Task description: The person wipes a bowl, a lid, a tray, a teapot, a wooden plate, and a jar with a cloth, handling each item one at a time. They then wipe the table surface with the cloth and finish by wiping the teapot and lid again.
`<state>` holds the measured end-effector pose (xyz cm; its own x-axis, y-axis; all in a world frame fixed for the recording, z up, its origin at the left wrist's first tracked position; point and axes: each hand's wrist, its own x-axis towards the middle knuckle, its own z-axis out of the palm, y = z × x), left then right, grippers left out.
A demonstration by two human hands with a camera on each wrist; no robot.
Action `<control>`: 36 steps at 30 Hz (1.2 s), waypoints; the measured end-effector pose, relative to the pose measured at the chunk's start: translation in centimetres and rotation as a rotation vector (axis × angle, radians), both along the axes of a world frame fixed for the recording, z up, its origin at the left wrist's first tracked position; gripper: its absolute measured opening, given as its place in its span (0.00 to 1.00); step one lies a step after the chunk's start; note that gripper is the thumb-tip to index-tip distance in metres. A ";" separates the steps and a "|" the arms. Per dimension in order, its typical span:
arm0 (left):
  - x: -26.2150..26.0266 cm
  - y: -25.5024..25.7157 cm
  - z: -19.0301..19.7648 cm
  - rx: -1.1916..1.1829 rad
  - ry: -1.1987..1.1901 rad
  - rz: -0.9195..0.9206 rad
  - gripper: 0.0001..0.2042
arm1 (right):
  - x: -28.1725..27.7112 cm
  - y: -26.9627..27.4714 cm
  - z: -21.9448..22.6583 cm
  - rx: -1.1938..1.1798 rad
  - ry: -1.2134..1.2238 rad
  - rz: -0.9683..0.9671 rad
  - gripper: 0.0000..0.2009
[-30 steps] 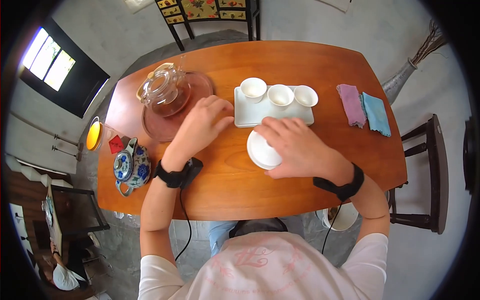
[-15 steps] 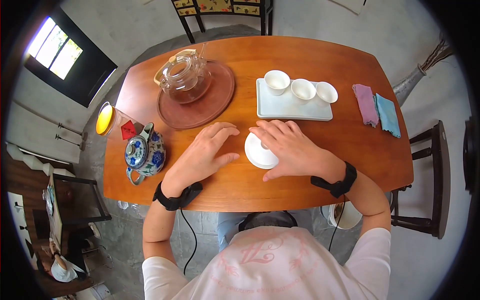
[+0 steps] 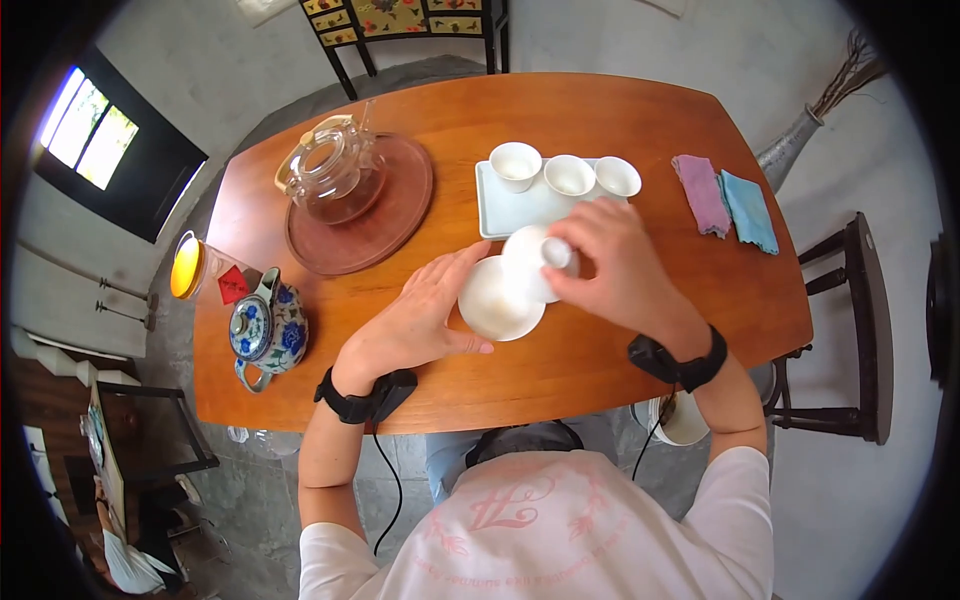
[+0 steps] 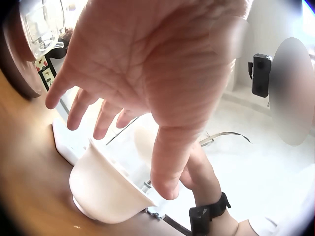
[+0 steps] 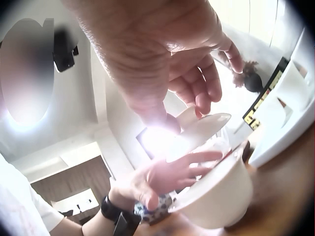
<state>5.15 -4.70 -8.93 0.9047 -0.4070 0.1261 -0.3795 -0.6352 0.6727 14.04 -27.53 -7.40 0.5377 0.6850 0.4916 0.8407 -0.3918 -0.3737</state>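
Observation:
A white lidded-cup bowl [image 3: 492, 308] stands on the wooden table in front of the person, its inside showing. By its knob, the right hand [image 3: 625, 265] pinches the white lid [image 3: 522, 262], tilted over the bowl's right side. In the right wrist view the lid [image 5: 209, 129] is up off the bowl [image 5: 224, 196]. To the left of the bowl is the left hand [image 3: 420, 312], fingers extended and thumb close to the near rim. From the left wrist, its palm faces the bowl [image 4: 101, 184] with nothing held.
Just behind, three white cups [image 3: 569, 175] stand on a pale tray [image 3: 500, 215]. At left are a glass kettle [image 3: 340, 175] on a round brown tray [image 3: 405, 225], a blue-flowered teapot [image 3: 270, 325] and a yellow-lidded jar [image 3: 188, 268]. Pink [image 3: 703, 195] and blue cloths [image 3: 748, 212] lie right.
The right hand has taken the lid by its knob, lifted it and tilted it to the right, uncovering the bowl. The left hand has come nearer the bowl's left side.

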 end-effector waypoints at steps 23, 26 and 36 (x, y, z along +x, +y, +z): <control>4.4 4.1 -0.1 -0.247 -0.422 0.452 0.09 | 3.1 -10.4 -2.6 -0.109 0.336 -0.458 0.20; 4.5 4.4 -0.2 -0.336 -0.407 0.506 0.09 | 8.9 -13.8 -3.8 -0.133 0.107 -0.689 0.19; 4.5 4.4 -0.4 -0.356 -0.375 0.517 0.08 | 16.1 -17.5 -6.2 -0.484 0.179 -0.868 0.15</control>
